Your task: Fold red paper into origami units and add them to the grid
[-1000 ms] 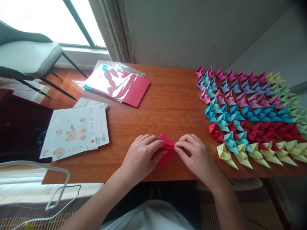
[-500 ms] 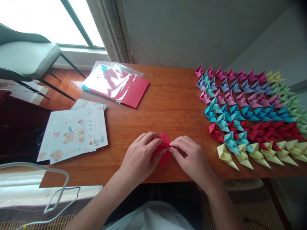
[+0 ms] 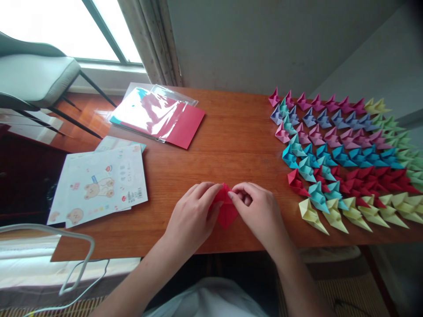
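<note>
Within the last 1 second, the right hand [image 3: 259, 211] has moved inward from the right corner of the red paper [image 3: 227, 217] and now pinches it near the top point. The left hand [image 3: 194, 212] pinches its left side between thumb and fingers. The paper lies on the tabletop [image 3: 238, 154] between the 2 hands, left of the folded paper shapes [image 3: 340, 155]. The folding seems to have shifted to the upper part.

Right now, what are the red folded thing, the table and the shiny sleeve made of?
The red folded thing looks like thin matte paper, with creased edges. The table seems smooth wood, or wood-look, showing grain lines. The shiny sleeve is probably clear plastic: it glares white and red shows through.
</note>
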Demonstrator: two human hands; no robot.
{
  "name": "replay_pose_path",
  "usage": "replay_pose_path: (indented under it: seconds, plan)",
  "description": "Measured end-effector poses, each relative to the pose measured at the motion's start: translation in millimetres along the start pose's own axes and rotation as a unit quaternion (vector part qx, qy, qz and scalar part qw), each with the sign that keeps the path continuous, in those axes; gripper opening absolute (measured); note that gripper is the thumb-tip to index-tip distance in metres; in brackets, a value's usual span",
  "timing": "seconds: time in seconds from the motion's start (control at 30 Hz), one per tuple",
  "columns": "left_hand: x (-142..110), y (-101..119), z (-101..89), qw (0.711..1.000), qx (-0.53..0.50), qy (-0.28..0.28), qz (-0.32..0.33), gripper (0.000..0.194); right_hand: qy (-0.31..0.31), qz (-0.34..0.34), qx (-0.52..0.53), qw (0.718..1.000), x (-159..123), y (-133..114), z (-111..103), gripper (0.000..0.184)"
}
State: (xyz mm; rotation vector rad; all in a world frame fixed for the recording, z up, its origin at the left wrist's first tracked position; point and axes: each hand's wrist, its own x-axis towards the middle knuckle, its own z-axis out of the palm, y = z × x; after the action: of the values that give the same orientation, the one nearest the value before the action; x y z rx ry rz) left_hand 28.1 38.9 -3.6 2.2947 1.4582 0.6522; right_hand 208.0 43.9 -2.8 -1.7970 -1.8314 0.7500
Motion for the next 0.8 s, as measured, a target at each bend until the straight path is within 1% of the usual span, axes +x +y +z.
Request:
replay_pose_path:
  seconds: [0.23, 0.57, 0.7, 0.8]
  plan:
    - [1.0, 0.5, 1.0, 1.000, -0.003, 0.004, 0.005, 0.023, 0.035, -0.002, -0.039, 0.999, 0.3, -3.4, 5.1, 0.011]
    - [-0.4, 1.5, 1.6, 1.000, -0.008, -0.005, 0.008, 0.023, 0.049, -0.013, -0.074, 0.996, 0.6, -4.6, 10.6, 0.015]
    - [-0.9, 2.1, 3.1, 1.000, -0.005, -0.002, 0.011, 0.021, 0.056, -0.010, -0.077, 0.995, 0.7, -4.9, 11.5, 0.010]
    - [-0.6, 2.1, 3.4, 1.000, -0.001, -0.002, 0.014, 0.021, 0.050, -0.007, -0.083, 0.995, 1.3, -5.7, 11.1, 0.010]
